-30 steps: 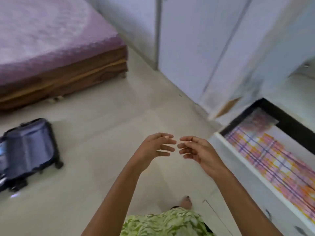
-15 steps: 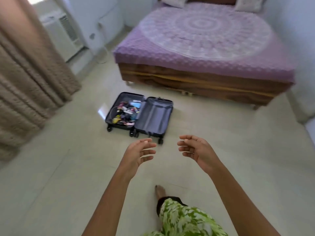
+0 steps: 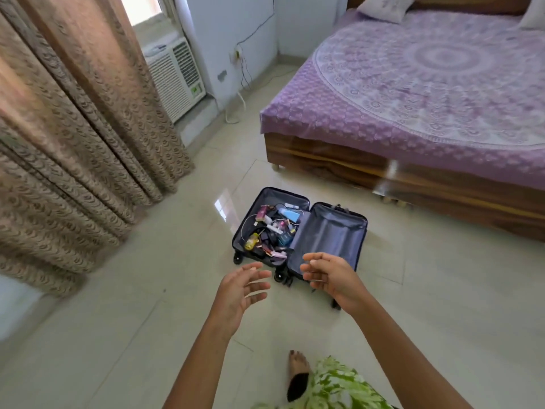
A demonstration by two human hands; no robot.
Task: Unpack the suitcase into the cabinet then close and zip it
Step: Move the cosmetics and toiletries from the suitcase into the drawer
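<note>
A small dark blue suitcase [image 3: 327,231] lies open flat on the pale tiled floor, just ahead of me. Its left half holds a heap of small items [image 3: 271,230]: bottles, tubes, a cable, a blue box. Its right half shows bare grey lining. My left hand [image 3: 240,290] hovers in front of the suitcase's near edge, fingers apart, holding nothing. My right hand [image 3: 331,277] is raised over the near corner of the right half, fingers loosely curled and empty. The cabinet is out of view.
A bed [image 3: 427,93] with a purple cover and wooden base stands behind the suitcase on the right. Brown curtains [image 3: 73,143] hang on the left, with a white air conditioner [image 3: 177,75] and trailing cables beside them. My bare foot [image 3: 298,367] is on the floor below.
My view has swung from the cabinet and its open drawer round to the suitcase, which has come closer and nearer the centre. Both hands stay raised and empty, a little wider apart.
</note>
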